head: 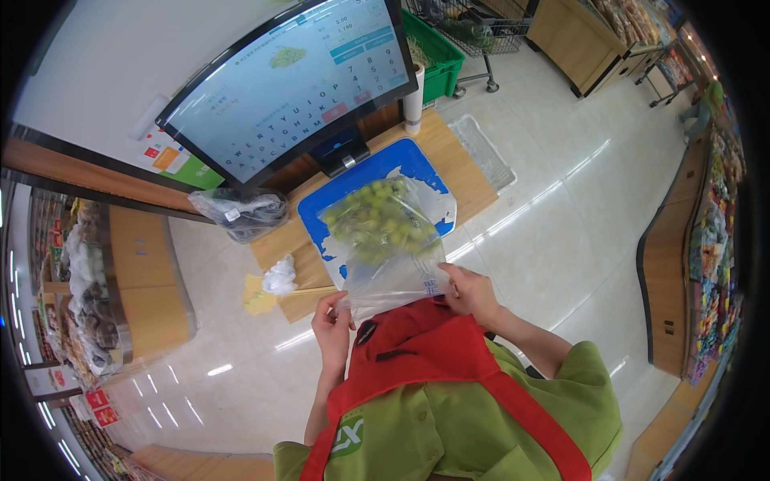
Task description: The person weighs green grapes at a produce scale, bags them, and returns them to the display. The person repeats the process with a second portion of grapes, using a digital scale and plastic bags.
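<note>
A clear plastic bag of green grapes lies on the blue and white plate of a weighing scale. My left hand pinches the near left corner of the bag's loose end. With thumb and fingers, my right hand grips the bag's right edge, just off the plate. The bag's near end hangs in front of my red apron. Above the plate stands a touch screen showing a picture of green grapes, figures and a keyboard.
The scale stands on a wooden table. At its left are a dark item in clear plastic and crumpled white plastic. A bag roll, green crate and white basket are beyond. A person is far right.
</note>
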A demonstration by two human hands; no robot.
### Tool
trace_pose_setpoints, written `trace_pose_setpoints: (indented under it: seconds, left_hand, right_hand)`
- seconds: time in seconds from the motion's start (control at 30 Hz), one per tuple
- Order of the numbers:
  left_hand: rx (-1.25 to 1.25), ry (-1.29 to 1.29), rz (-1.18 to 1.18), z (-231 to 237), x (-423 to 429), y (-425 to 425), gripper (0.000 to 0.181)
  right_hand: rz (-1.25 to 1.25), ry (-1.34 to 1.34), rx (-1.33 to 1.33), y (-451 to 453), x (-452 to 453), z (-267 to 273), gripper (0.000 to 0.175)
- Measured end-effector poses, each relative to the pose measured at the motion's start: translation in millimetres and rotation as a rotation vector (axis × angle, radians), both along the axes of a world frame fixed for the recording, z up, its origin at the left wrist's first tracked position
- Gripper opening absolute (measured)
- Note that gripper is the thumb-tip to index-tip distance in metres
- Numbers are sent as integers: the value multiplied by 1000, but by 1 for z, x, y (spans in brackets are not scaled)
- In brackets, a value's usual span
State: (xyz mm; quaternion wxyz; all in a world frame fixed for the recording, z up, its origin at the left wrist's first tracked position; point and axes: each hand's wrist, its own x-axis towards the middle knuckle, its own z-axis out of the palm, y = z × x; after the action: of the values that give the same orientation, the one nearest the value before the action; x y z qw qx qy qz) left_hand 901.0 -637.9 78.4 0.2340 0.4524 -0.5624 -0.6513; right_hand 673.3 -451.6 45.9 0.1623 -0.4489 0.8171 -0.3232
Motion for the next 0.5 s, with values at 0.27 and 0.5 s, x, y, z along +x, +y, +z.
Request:
trace_pose_setpoints:
  seconds: [0.27, 0.5]
  left_hand:
    - [-490, -112, -259, -30, 50, -23, 55]
    - [-1335, -181, -612, -115, -7, -88, 65]
  right_hand:
    - [-60, 61, -174, 55, -44, -27, 62]
    - [229, 677, -156, -19, -47, -86, 70]
